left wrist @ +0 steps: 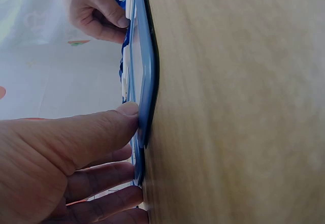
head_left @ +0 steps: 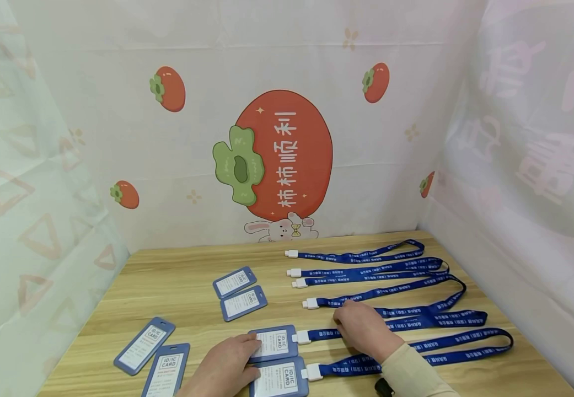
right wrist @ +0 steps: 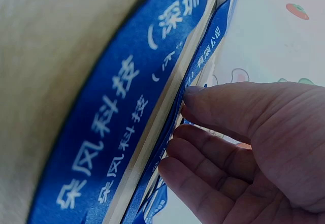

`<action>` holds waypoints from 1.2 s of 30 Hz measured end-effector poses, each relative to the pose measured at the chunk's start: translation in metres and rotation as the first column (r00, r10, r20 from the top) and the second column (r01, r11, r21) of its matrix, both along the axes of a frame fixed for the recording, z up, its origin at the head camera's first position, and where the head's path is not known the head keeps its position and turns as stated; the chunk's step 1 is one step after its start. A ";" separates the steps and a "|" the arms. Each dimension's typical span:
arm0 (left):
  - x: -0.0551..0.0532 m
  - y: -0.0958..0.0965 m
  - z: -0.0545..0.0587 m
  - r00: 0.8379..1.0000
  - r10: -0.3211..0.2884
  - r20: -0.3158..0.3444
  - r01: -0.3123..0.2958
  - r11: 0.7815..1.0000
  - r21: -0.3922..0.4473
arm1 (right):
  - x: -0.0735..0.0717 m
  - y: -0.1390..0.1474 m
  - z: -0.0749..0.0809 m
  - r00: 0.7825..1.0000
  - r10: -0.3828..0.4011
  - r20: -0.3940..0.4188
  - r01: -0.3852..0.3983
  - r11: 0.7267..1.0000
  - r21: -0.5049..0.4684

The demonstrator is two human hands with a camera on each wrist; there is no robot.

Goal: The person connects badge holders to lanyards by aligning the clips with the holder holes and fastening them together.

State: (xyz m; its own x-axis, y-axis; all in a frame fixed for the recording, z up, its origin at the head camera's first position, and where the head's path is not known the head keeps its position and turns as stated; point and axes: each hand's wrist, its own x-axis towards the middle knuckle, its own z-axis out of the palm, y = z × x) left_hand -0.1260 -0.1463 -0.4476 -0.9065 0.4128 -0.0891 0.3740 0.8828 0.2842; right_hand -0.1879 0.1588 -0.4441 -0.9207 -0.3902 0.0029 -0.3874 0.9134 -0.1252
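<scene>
My left hand [head_left: 227, 365] rests its fingers on the left edge of a blue ID card holder [head_left: 287, 341]. Its thumb touches the edge of a second blue card holder [head_left: 294, 389] just below; in the left wrist view the fingers [left wrist: 109, 181] are loosely extended. Each of these holders joins a white clip on a blue lanyard. My right hand [head_left: 366, 329] pinches the strap of the upper holder's lanyard [head_left: 323, 334] between thumb and index finger, to the right of its clip. The lower holder's lanyard [right wrist: 109, 107] passes close to the right wrist camera.
Two loose card holders [head_left: 244, 303] lie at mid-table, and two more [head_left: 144, 345] lie at the left front. Several blue lanyards [head_left: 361, 256] with white clips are spread in rows toward the right back. Printed cloth walls [head_left: 277, 55] enclose the wooden table [head_left: 177, 275].
</scene>
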 end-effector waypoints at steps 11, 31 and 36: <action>0.000 0.000 0.000 1.000 0.002 0.002 -0.002 1.000 -0.002 | -0.001 0.000 -0.002 1.000 0.019 -0.015 -0.019 1.000 0.001; 0.000 0.002 -0.002 1.000 0.005 -0.001 -0.005 1.000 0.006 | 0.002 -0.004 -0.001 0.999 0.013 -0.031 -0.014 1.000 -0.013; 0.000 0.001 -0.002 1.000 0.002 0.001 -0.002 1.000 0.005 | 0.001 -0.005 -0.001 0.999 0.024 -0.031 -0.024 1.000 -0.012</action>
State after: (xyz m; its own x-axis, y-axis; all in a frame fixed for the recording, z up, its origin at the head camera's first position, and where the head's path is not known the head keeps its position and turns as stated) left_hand -0.1261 -0.1449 -0.4495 -0.9072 0.4114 -0.0881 0.3719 0.8820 0.2894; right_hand -0.1869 0.1543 -0.4450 -0.9104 -0.4121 0.0361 -0.4132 0.9021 -0.1243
